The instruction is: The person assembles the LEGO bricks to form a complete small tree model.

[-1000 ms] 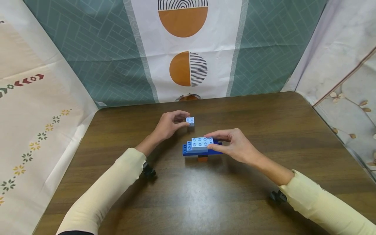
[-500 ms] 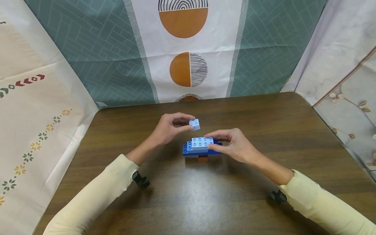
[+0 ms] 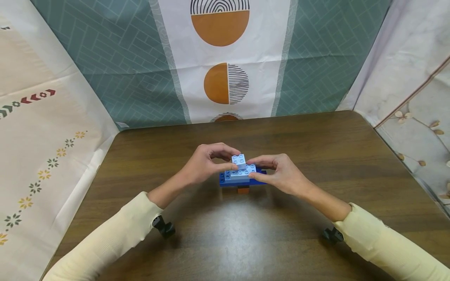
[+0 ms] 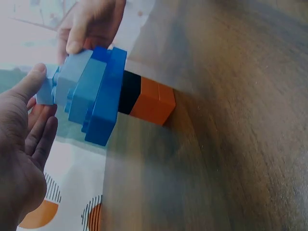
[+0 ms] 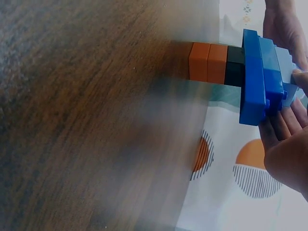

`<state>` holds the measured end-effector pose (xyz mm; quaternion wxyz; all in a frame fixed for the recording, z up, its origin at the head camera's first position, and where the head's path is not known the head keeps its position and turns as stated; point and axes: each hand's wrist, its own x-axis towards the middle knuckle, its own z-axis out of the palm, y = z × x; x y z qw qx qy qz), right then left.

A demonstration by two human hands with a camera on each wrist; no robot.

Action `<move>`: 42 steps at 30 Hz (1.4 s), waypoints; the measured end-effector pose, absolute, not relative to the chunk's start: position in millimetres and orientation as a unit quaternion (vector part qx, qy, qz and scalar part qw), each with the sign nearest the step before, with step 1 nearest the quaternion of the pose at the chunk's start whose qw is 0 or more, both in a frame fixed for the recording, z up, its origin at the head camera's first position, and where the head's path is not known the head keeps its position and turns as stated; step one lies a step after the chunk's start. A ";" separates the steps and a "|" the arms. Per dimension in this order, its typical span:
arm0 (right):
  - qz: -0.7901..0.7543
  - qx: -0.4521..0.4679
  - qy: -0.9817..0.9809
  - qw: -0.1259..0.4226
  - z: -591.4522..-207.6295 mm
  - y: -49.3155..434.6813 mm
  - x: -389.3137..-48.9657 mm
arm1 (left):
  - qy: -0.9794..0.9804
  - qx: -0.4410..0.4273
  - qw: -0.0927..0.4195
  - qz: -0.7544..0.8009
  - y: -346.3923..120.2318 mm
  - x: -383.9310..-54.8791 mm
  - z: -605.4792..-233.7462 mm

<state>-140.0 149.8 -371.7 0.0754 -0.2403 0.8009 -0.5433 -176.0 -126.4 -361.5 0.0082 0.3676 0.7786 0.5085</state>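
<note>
A stack of toy building bricks stands upright on the wooden table. Its foot is two orange bricks (image 5: 208, 62), topped by black bricks (image 5: 234, 66). Wider layers follow: a dark blue brick (image 4: 108, 96), a mid-blue layer (image 4: 86, 91) and a pale blue brick (image 4: 73, 77). With thumb and fingers my left hand (image 3: 205, 164) pinches a small pale blue brick (image 3: 238, 159), slightly tilted, at the studs on top. Whether it is pressed down, I cannot tell. My right hand (image 3: 286, 175) grips the right end of the pale blue layer between thumb and fingers.
The brown wooden table (image 3: 225, 242) spreads around the stack, its far edge meeting a patterned cloth (image 3: 309, 70). More cloth hangs at the left and right sides. Each sleeve cuff carries a small black camera mount (image 3: 164, 227).
My left hand has lifted the small pale blue brick from behind the stack, bringing it toward me and rightward onto or just above the top layer. My right hand has stayed in place.
</note>
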 end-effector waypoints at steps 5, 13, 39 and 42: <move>-0.550 -0.246 0.795 0.073 -372.2 149.3 -140.4 | 0.776 0.381 0.009 0.503 -123.2 -170.7 -358.4; -0.544 -0.250 0.798 0.069 -373.1 149.0 -141.5 | 0.778 0.386 0.020 0.495 -119.9 -165.2 -356.3; -0.560 -0.261 0.786 0.028 -370.0 147.9 -138.9 | 0.773 0.390 0.017 0.501 -117.5 -163.3 -364.0; -0.560 -0.271 0.783 0.006 -365.5 146.2 -137.8 | 0.771 0.394 0.010 0.500 -117.4 -163.2 -365.1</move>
